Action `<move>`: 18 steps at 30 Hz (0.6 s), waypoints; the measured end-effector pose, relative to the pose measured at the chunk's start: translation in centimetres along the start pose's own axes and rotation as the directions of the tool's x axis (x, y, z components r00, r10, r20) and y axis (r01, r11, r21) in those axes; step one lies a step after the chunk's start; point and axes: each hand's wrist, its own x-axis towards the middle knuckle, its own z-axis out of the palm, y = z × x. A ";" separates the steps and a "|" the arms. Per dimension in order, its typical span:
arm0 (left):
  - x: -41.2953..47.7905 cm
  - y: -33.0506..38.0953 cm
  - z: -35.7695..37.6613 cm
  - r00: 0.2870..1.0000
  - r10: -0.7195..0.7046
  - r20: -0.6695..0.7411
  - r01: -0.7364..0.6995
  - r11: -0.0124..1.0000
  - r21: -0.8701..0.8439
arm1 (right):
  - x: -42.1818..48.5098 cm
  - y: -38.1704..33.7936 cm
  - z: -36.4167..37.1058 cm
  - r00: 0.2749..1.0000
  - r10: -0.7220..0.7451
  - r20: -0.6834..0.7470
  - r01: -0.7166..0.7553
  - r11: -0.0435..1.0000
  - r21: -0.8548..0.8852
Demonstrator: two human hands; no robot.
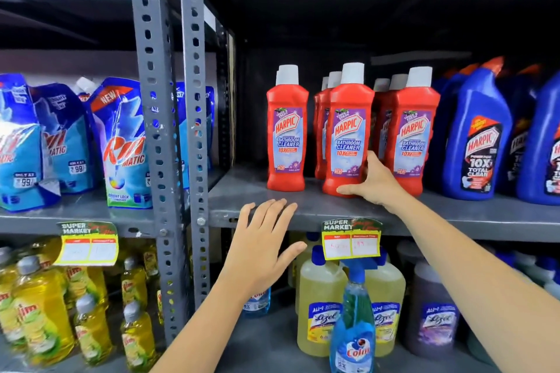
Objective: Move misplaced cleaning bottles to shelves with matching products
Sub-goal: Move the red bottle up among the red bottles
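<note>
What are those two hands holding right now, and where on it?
The right hand grips the middle red Harpic bottle low on its right side, near the base. The left hand is open and holds nothing.

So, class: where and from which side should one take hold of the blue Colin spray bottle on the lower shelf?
Grip the Colin spray bottle around its narrow neck under the trigger head, coming from the front: it stands upright at the shelf edge, with yellow Lizol bottles close behind.
</note>
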 end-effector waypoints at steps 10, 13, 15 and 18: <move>0.0 -0.2 0.3 1.000 0.007 -0.014 -0.007 1.000 -0.003 | 2.5 1.0 0.7 0.997 0.025 0.072 -0.032 0.995 0.098; 0.0 -0.2 0.4 1.000 0.005 -0.015 -0.005 1.000 0.006 | 2.8 1.3 0.5 0.986 0.029 0.167 -0.056 0.986 0.159; 0.0 -0.2 0.4 1.000 0.007 -0.013 -0.007 1.000 0.015 | 2.9 1.3 0.4 0.977 0.044 0.209 -0.084 0.979 0.186; 0.0 -0.3 0.4 1.000 0.011 -0.016 -0.010 1.000 0.018 | 3.0 1.3 0.3 0.970 0.051 0.237 -0.104 0.970 0.218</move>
